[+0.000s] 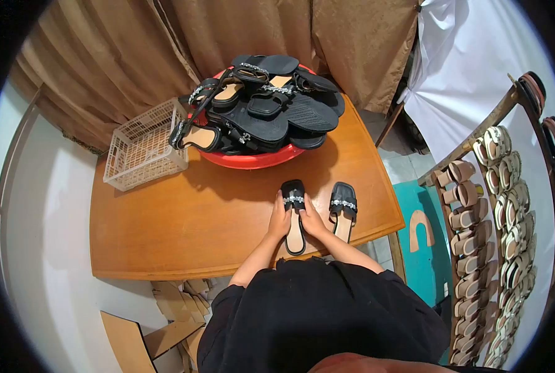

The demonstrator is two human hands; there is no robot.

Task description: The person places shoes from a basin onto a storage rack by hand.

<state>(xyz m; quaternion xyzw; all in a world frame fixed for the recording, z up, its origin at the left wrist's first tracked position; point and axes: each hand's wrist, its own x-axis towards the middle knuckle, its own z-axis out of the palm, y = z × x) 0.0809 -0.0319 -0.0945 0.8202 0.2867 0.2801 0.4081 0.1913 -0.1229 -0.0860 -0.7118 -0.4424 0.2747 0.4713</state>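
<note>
Black sandal (295, 235) with a sparkling strap (294, 199) was between the left hand (280, 219) and right hand (313, 220) at the near edge of the tabletop (147, 230), fingers of both grasping its sides. Beside it lay a matching sandal (343, 205); a red basin (246, 161) of sandals (259, 124) stood beyond.

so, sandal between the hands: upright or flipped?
Upright, sole down: the sandal shows its beige insole and sparkly strap facing up, between the left hand and right hand.

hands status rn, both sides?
Left hand: holding the black sandal by its left side.
Right hand: holding the same sandal by its right side.
</note>
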